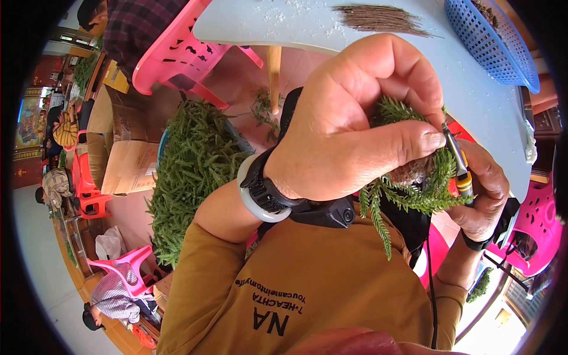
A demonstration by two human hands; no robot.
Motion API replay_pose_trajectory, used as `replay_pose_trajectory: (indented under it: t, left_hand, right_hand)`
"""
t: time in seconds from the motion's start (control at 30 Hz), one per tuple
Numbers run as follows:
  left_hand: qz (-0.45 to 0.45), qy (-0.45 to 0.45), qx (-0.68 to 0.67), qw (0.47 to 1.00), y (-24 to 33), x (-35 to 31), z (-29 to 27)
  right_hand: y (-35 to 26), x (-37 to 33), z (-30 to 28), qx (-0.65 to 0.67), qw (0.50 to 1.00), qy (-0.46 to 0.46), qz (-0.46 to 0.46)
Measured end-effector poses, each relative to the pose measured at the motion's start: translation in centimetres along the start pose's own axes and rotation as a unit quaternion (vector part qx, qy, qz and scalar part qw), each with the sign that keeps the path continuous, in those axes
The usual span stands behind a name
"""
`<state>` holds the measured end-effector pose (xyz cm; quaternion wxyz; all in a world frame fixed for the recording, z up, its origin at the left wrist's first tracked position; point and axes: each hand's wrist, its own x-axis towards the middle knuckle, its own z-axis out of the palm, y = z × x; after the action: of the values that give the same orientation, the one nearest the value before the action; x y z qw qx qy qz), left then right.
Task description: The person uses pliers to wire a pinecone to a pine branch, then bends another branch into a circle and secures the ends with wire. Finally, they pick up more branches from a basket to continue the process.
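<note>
My left hand [355, 124] is raised in front of me, with thumb and forefinger pinched on the tip of a green fern-like sprig [441, 171]. The sprigs form a ring-like bunch around a brownish core [411, 173], partly hidden behind my left hand. My right hand [488, 183] is closed around pliers [463, 177] with yellow and black handles. Their metal jaws point up to the spot where my left fingertips pinch. A long frond hangs down from the bunch in front of my shirt.
A pale blue table [284, 26] holds a bundle of thin brown sticks [384, 19], white crumbs and a blue plastic basket [494, 44]. To my left are a heap of green sprigs [195, 171], a cardboard box [127, 148] and a pink chair [177, 56]. Other people sit farther off.
</note>
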<state>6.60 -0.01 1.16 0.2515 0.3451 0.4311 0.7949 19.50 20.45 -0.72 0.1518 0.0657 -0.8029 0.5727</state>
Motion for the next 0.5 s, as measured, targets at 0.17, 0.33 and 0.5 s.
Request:
replay_pose_trajectory:
  t: [0.17, 0.33, 0.5]
  left_hand:
    - [0.022, -0.012, 0.033, 0.999, -0.2, 0.2, -0.2]
    - [0.019, -0.02, 0.062, 0.998, -0.1, 0.2, -0.3]
    - [0.036, 0.005, 0.072, 0.997, -0.4, 0.3, -0.3]
  right_hand:
    - [-0.2, 0.1, 0.2, 0.018, 1.0, 0.001, 0.003]
    - [-0.4, 0.3, 0.2, 0.001, 1.0, -0.016, -0.006]
    - [-1.1, -0.1, 0.5, -0.094, 0.995, -0.008, -0.017]
